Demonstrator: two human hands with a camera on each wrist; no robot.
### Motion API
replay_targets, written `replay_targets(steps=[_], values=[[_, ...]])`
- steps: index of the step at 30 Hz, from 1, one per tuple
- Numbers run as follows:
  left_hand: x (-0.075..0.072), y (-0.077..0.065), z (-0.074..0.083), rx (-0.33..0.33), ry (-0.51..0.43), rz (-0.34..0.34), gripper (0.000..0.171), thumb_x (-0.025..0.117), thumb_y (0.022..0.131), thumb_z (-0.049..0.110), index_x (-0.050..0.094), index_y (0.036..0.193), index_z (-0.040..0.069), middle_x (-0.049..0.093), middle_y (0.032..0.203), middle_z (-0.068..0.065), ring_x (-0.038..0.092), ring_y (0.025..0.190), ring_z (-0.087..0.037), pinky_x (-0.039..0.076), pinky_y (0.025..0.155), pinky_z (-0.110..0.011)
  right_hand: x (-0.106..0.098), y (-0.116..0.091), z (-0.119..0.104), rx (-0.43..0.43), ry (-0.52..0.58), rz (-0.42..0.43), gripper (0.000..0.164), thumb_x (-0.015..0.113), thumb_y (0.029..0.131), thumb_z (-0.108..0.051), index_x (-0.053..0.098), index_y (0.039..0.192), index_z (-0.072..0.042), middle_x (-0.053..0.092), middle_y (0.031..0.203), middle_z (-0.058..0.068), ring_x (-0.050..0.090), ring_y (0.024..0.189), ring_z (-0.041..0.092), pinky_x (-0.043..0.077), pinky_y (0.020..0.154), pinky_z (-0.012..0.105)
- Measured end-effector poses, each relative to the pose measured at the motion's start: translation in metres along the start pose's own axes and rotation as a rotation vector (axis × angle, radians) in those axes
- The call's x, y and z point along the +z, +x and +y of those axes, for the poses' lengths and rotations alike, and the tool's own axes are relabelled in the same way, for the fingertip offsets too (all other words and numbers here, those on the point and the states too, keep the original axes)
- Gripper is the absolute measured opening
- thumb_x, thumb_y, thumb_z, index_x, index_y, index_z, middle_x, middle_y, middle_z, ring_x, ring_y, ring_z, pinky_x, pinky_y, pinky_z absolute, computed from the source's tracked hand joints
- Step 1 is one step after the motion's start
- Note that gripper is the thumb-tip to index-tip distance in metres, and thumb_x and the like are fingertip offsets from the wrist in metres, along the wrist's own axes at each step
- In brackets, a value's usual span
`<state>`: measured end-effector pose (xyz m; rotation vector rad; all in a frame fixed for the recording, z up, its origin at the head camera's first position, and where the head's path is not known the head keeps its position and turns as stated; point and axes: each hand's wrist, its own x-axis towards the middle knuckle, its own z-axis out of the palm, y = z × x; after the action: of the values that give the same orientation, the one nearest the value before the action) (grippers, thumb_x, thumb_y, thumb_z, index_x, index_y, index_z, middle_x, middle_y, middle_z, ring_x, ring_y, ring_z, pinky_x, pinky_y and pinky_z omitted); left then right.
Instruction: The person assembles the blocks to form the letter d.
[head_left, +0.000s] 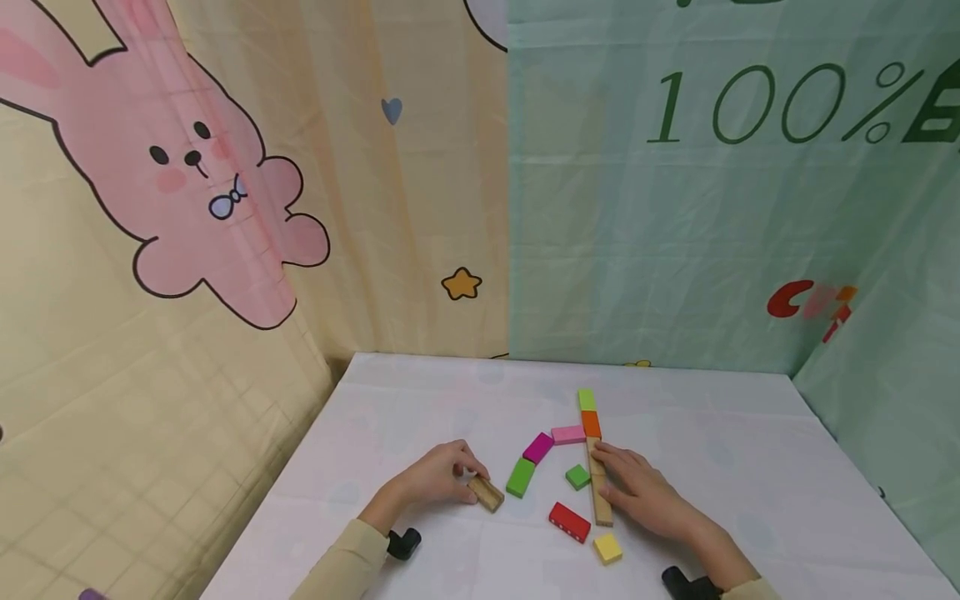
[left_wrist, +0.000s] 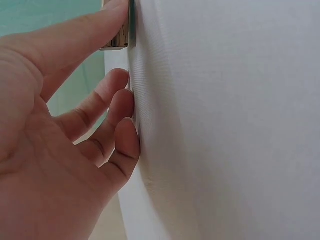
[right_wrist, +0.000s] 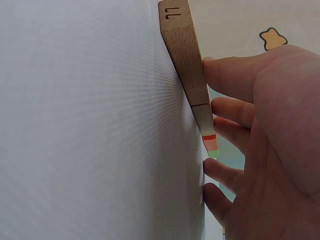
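My left hand (head_left: 444, 473) pinches a wooden block (head_left: 487, 494) between thumb and forefinger, low over the table. In the left wrist view only the block's end (left_wrist: 117, 42) shows; the other fingers are bent beside the tabletop. My right hand (head_left: 647, 493) rests its thumb and fingertips along two wooden blocks (head_left: 602, 510) laid end to end. The nearer one bears a dark marking in the right wrist view. An orange block (head_left: 591, 424) and a lime block (head_left: 587, 400) extend that row. A pink block (head_left: 568, 435), a magenta block (head_left: 537, 448) and a green block (head_left: 521, 478) curve leftward from it.
A small green block (head_left: 577, 477) lies inside the curve. Nearer the front are a red block (head_left: 569, 522) with white dots and a yellow block (head_left: 607, 549). The white table (head_left: 405, 392) has printed curtains (head_left: 420, 208) behind it.
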<state>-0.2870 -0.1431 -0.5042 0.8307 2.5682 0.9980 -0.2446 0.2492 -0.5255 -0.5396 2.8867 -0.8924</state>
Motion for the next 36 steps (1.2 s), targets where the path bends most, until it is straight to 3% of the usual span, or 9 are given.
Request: replay_targets(steps=[17, 36], values=[[0.006, 0.005, 0.003, 0.011, -0.023, 0.023, 0.033, 0.087, 0.08, 0.018, 0.078, 0.111, 0.021, 0.064, 0.093, 0.013, 0.059, 0.088, -0.014, 0.048, 0.074, -0.026, 0.0, -0.001, 0.001, 0.005, 0.005, -0.004, 0.065, 0.062, 0.098, -0.047, 0.042, 0.154, -0.021, 0.033, 0.161, -0.001, 0.027, 0.145, 0.037, 0.027, 0.109, 0.069], [0.014, 0.009, 0.018, 0.044, -0.045, 0.048, 0.032, 0.085, 0.082, 0.015, 0.078, 0.112, 0.02, 0.064, 0.095, 0.015, 0.059, 0.089, -0.016, 0.049, 0.074, -0.024, -0.001, -0.001, -0.001, 0.002, -0.002, 0.001, 0.065, 0.062, 0.098, -0.045, 0.042, 0.154, -0.019, 0.033, 0.161, 0.0, 0.026, 0.146, 0.039, 0.025, 0.109, 0.069]])
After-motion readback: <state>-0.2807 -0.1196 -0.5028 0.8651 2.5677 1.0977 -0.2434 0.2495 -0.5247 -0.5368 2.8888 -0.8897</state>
